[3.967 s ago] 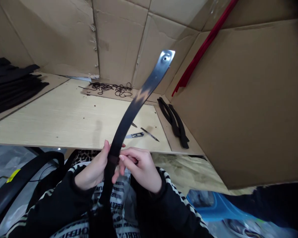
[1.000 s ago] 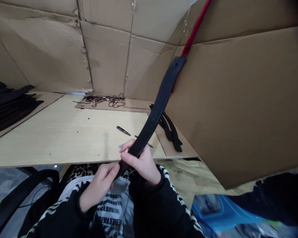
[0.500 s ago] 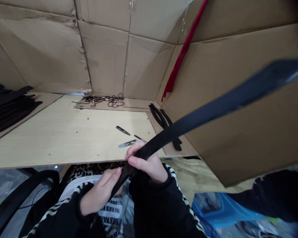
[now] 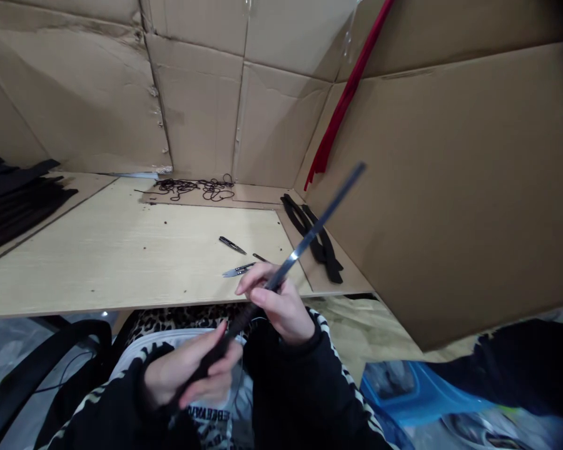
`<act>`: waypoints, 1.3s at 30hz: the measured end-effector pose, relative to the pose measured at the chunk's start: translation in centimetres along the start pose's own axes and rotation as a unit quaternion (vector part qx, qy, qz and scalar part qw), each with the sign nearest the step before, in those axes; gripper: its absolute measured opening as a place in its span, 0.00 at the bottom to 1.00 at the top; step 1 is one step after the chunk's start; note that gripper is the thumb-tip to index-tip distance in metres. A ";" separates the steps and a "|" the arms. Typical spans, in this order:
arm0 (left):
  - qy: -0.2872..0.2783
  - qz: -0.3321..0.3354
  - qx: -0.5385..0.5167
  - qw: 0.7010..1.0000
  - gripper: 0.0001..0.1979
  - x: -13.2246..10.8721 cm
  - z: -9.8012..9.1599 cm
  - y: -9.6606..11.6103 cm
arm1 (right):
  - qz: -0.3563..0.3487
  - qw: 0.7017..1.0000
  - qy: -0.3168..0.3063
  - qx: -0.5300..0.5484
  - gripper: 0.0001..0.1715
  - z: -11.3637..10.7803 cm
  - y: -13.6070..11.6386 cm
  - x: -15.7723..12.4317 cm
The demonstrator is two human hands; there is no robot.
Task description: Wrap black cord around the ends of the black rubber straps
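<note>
Holding a narrow black strap edge-on, the left hand closed around its lower part and the right hand pinching it higher up, above a pale wooden board. A slackened pinch could let the strap spring against the steel thread snips just beyond. Since the earlier frame, the strap has rolled from flat to edge-on, its free end swinging inward

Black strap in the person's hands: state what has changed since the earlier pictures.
The long flat black strap has turned edge-on to the view, its free end swinging from the upper right back toward the middle. The right hand and left hand both grip it. The small steel snips on the pale wooden board stayed put.
</note>
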State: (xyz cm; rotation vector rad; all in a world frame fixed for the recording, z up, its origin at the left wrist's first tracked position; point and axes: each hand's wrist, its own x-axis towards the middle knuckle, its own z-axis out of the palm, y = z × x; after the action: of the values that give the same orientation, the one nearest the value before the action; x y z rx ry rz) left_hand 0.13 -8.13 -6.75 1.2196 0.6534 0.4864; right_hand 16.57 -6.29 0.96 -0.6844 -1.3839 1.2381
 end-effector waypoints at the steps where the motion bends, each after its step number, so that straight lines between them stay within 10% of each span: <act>1: -0.058 -0.021 -0.018 0.998 0.31 0.0 0.1 -0.2 | 0.005 1.000 -0.014 0.019 0.11 -0.1 -0.1 -0.1; 4: -0.126 -0.025 -0.058 0.990 0.34 0.3 0.3 -0.2 | 0.024 0.999 0.033 0.003 0.11 -0.2 -0.1 0.0; 6: 0.012 0.048 0.023 0.999 0.29 0.5 0.3 0.4 | 0.018 0.993 0.106 -0.045 0.11 -0.1 0.0 0.2; 9: 0.275 0.157 0.236 0.919 0.19 0.4 0.3 1.5 | -0.007 0.976 0.175 -0.127 0.11 0.0 0.3 0.4; 11: 0.306 0.164 0.249 0.904 0.19 0.2 0.2 1.8 | -0.022 0.974 0.170 -0.145 0.11 -0.1 0.2 0.3; 15: 0.003 -0.027 -0.031 0.999 0.23 -0.2 0.1 1.3 | -0.010 0.993 0.063 -0.102 0.13 -0.6 -0.5 -0.1; 19: -0.282 -0.124 -0.228 0.923 0.26 0.1 0.4 0.4 | 0.022 0.992 0.049 -0.112 0.13 -0.9 -1.0 -0.3; 21: -0.201 -0.052 -0.217 0.954 0.29 0.3 0.7 0.5 | 0.014 0.986 0.115 -0.121 0.12 -0.8 -0.8 -0.1; 23: 0.011 0.050 -0.085 0.995 0.27 0.3 0.8 0.9 | -0.001 0.974 0.184 -0.130 0.12 -0.7 -0.6 0.0; 26: 0.205 0.093 0.048 0.973 0.20 0.0 0.7 1.5 | -0.016 0.963 0.216 -0.160 0.11 -0.6 -0.5 0.1; 29: -0.011 -0.011 -0.118 0.993 0.26 -0.3 0.3 1.3 | -0.017 0.978 0.164 -0.124 0.14 -0.5 -0.8 0.0; 31: -0.227 -0.081 -0.245 0.939 0.28 -0.2 0.1 0.8 | -0.005 0.992 0.114 -0.046 0.13 -0.6 -1.0 -0.3; 33: -0.307 -0.103 -0.257 0.910 0.30 0.1 0.1 0.6 | 0.005 0.996 0.091 0.011 0.13 -0.7 -1.1 -0.4; 36: -0.091 -0.010 -0.083 0.992 0.31 0.3 0.6 1.1 | -0.002 0.990 0.139 -0.023 0.13 -0.8 -1.3 -0.6; 39: 0.176 0.123 0.188 0.958 0.20 0.0 1.3 2.1 | -0.026 0.969 0.211 -0.124 0.10 -0.5 -1.4 -0.6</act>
State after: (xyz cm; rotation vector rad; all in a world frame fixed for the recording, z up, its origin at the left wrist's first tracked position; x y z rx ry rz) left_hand 1.03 -8.50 -4.44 1.6036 0.9314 0.8261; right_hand 17.51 -7.07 2.03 -1.0144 -1.1959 0.8212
